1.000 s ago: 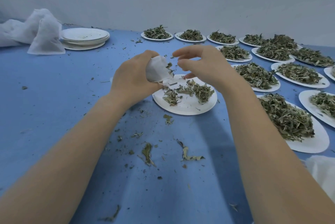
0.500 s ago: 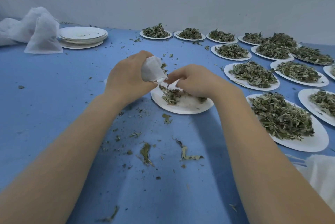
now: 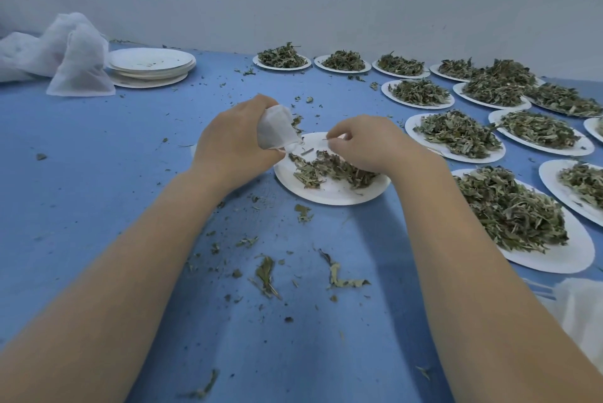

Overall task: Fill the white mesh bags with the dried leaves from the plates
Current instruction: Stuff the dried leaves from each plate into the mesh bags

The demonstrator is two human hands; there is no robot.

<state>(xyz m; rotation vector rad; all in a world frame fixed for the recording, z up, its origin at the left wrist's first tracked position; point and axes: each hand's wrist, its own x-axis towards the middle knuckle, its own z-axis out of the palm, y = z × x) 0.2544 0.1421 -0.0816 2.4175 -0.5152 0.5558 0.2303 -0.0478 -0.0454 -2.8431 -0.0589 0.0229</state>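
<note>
Here the left hand [image 3: 235, 145] grips a small white mesh bag [image 3: 275, 132] just above the rim of the round white paper plate [image 3: 332, 195], while the right hand [image 3: 368, 145], fingers curled over the loose grey-green dried leaves [image 3: 329, 169] on that plate, seems to be pinching up a tuft. To do this well, keep the bag's mouth open and low over the plate so spills land back on it, not on the blue counter [image 3: 98, 174]. Small pinches should feed in more cleanly.
</note>
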